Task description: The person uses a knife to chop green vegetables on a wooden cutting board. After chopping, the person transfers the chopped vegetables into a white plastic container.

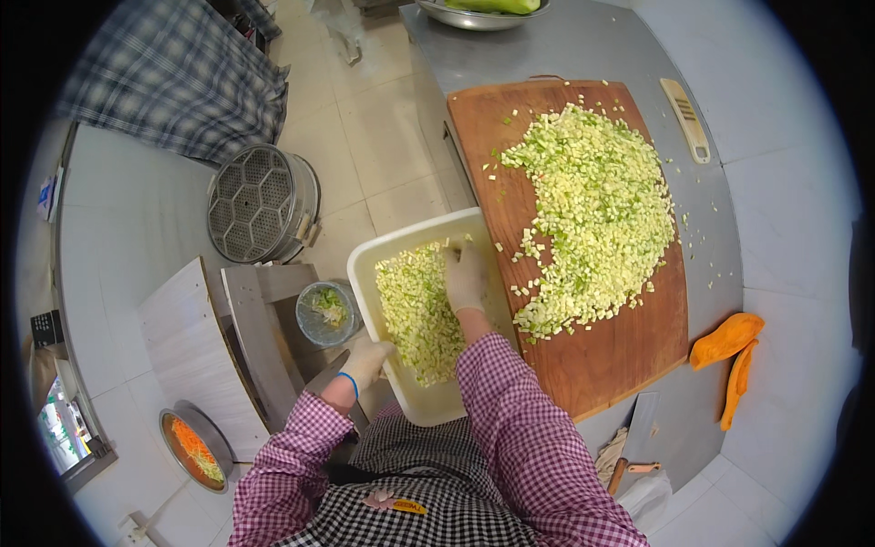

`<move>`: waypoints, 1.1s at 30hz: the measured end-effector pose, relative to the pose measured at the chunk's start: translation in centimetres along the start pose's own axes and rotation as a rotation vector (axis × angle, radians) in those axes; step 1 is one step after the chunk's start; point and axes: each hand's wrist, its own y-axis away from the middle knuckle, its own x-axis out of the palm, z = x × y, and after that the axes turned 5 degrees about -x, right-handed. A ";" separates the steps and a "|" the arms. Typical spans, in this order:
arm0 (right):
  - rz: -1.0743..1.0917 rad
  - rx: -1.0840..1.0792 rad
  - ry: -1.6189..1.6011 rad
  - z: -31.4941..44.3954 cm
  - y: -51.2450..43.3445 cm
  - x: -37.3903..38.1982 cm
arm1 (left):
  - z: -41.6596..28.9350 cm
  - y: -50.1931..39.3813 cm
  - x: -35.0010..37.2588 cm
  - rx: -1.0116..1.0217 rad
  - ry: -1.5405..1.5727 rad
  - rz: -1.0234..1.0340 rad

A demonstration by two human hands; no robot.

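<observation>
My left hand (pixel 366 364), in a pale glove with a blue band at the wrist, grips the near left rim of a white plastic tub (pixel 374 251). Diced pale green vegetable (pixel 420 311) covers much of the tub's bottom. Inside the tub, at its right side, is my gloved right hand (pixel 467 277); its fingers are curled and partly hidden, and whether they hold any dice cannot be told. To the right, a large heap of the same diced vegetable (pixel 595 212) lies on a wooden cutting board (pixel 615 355), whose left edge adjoins the tub.
On the metal counter (pixel 711 256) lie a slotted grater (pixel 685 121), orange vegetable pieces (pixel 726 340) and a cleaver (pixel 641 425). A metal bowl (pixel 482 19) stands at the far end. Left are a steamer rack (pixel 249 204), a lined bin (pixel 328 314) and a bowl of orange shreds (pixel 195 448).
</observation>
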 end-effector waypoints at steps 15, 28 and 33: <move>0.196 0.320 -0.785 -2.3 2.5 -1.1 | 0.7 -0.7 -0.7 -0.016 0.030 0.105; 0.303 0.133 -0.716 -3.6 8.8 0.4 | 0.7 -0.4 -0.4 0.057 0.043 0.100; 0.240 0.298 -0.889 -3.0 9.1 -0.1 | -0.1 0.8 0.4 0.080 0.156 0.063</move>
